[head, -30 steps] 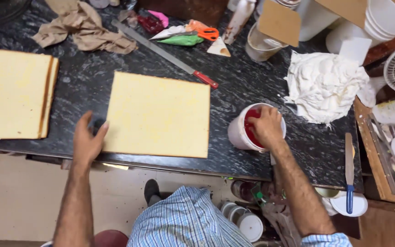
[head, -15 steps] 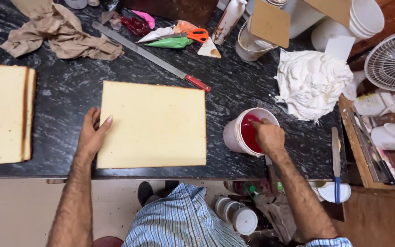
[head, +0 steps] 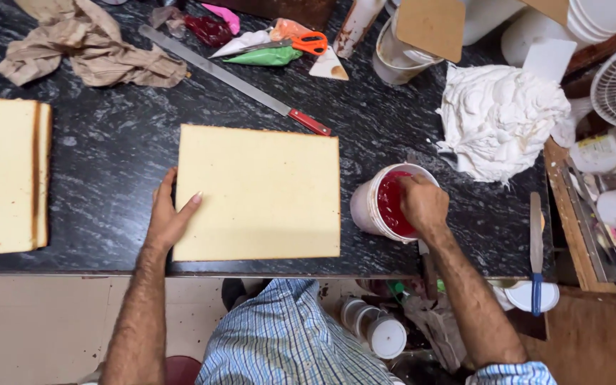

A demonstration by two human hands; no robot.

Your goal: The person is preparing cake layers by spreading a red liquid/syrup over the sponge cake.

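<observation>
Sponge sheet [head: 259,194]: centre of worktop [head: 108,153] | left hand [head: 169,217]: flat, now on sheet's left edge | right hand [head: 422,203]: closed, contents unclear, now in red-filled tub [head: 386,207] right of sheet | loading filling, I judge.

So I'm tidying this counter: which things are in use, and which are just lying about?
In use:
left hand on sponge sheet
right hand in tub of red jelly

Lying about:
long knife
scissors
brown paper
cream pile
spatula
</observation>
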